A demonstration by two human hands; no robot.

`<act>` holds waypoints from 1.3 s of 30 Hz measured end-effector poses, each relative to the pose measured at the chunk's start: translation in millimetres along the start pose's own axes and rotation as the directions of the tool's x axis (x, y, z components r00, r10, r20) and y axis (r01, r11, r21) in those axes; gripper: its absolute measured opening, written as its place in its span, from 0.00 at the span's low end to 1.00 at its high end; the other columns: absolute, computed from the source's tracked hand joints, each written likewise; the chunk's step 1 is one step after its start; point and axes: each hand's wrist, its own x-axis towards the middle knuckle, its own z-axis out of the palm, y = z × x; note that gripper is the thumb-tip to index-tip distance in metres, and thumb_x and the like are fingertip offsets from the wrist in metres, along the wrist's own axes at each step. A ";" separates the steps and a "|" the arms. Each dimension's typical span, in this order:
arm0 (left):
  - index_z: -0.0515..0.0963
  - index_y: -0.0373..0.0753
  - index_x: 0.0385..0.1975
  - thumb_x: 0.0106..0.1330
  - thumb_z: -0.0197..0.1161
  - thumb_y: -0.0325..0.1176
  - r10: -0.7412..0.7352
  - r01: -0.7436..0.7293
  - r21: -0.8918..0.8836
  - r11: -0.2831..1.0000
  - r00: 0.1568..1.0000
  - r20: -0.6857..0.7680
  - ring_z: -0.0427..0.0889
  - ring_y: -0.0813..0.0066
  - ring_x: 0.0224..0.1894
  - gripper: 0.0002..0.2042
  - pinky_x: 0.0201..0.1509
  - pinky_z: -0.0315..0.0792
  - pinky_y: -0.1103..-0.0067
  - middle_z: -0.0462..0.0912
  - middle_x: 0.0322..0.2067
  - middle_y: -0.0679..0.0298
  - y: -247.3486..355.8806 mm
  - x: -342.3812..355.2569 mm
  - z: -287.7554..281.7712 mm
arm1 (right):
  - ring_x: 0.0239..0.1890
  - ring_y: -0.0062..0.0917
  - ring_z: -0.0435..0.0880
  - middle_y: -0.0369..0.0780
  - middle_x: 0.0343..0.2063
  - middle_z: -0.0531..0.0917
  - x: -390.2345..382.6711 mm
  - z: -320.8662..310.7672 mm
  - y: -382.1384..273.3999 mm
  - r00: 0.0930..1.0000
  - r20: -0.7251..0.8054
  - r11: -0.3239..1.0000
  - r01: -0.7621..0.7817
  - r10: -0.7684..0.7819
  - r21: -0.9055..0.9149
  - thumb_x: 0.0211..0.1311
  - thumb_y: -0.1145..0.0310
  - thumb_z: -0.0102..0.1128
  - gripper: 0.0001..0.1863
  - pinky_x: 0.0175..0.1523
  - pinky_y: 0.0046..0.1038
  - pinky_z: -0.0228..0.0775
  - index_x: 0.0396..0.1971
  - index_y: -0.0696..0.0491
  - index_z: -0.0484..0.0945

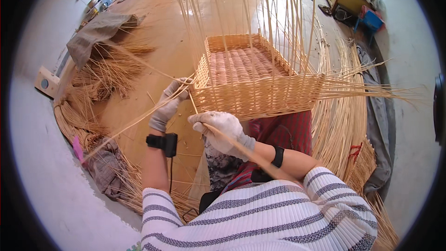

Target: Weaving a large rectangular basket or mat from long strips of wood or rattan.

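Observation:
A rectangular wicker basket [255, 95] rests on my lap over a red checked cloth [281, 132], its tall upright stakes rising from the walls. At the basket's near left corner, my gloved left hand [168, 107] is closed round wicker strands, and long ends [132, 122] trail off to the lower left. My right hand [224, 131], also gloved, pinches a single wicker strand [246, 151] just below that corner. This strand runs from the corner through my fingers and back toward my right arm. Both gloves are whitish. The left fingertips are partly hidden among the strands.
Loose wicker bundles lie on the floor at left [107, 69], partly under a grey cloth [95, 35]. More long wicker rods [339, 111] are spread at right, beside a dark sheet [376, 130]. A blue stool [371, 18] stands at the far right by the wall.

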 end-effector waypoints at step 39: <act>0.79 0.38 0.51 0.67 0.62 0.25 0.266 -0.183 0.194 0.964 0.680 -0.683 0.83 0.70 0.47 0.13 0.52 0.79 0.73 0.84 0.40 0.63 -3.4 -15.8 120.7 | 0.23 0.13 0.80 0.34 0.32 0.87 -26.4 -121.9 106.6 0.632 -0.307 0.666 -0.467 0.711 0.582 0.69 0.71 0.68 0.09 0.27 0.18 0.72 0.46 0.56 0.83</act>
